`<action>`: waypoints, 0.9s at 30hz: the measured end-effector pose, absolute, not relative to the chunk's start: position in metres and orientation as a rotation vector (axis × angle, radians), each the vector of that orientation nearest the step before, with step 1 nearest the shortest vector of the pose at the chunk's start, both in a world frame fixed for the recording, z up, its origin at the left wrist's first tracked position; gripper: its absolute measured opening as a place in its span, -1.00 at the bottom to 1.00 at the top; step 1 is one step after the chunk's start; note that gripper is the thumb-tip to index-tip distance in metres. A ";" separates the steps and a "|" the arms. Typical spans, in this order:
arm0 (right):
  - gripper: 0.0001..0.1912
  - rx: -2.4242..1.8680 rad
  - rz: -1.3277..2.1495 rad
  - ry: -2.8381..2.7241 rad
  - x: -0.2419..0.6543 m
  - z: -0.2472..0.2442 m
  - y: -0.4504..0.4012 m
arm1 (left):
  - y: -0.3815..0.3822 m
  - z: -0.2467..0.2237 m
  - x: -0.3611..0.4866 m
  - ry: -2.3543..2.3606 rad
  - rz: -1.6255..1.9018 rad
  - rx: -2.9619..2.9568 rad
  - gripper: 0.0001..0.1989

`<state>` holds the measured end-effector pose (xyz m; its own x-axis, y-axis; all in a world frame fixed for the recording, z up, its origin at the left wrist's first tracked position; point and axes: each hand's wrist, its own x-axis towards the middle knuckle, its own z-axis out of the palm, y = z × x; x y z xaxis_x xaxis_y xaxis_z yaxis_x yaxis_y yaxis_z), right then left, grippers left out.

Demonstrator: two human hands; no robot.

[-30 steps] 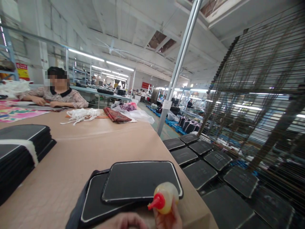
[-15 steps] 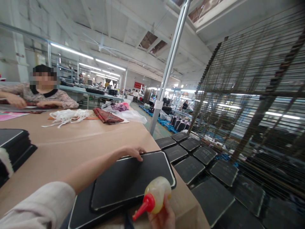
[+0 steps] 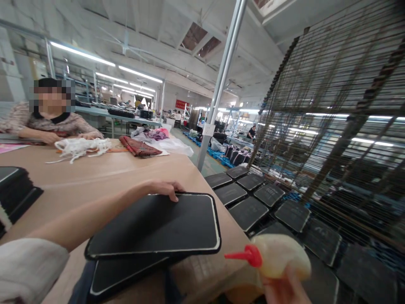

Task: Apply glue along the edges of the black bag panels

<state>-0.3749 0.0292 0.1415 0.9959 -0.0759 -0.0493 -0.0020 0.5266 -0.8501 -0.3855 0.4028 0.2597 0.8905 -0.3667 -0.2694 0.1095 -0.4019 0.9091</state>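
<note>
Left hand (image 3: 164, 188) grips black panel (image 3: 158, 226) far edge; right hand (image 3: 284, 291) apparently holds glue bottle (image 3: 278, 261).

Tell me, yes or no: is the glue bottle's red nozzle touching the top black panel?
No, the glue bottle in the right hand hangs apart from the top black panel.

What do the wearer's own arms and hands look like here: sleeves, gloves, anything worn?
Both hands are bare, with no gloves. The left arm has a pale, whitish sleeve pushed up to about the elbow, leaving the forearm uncovered down to the left hand. Of the right hand, only part shows at the bottom edge; no sleeve, watch or ring is visible there.
</note>
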 end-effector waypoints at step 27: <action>-0.26 -1.077 -0.041 -0.041 -0.361 0.169 0.020 | 0.395 0.276 -0.414 -0.185 -0.645 1.793 -0.63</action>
<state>-0.3609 0.0202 0.1694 0.9985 -0.0135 0.0540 0.0539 0.4737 -0.8790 -0.4138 0.3952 0.2763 0.8358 -0.4383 -0.3306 0.1960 -0.3241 0.9255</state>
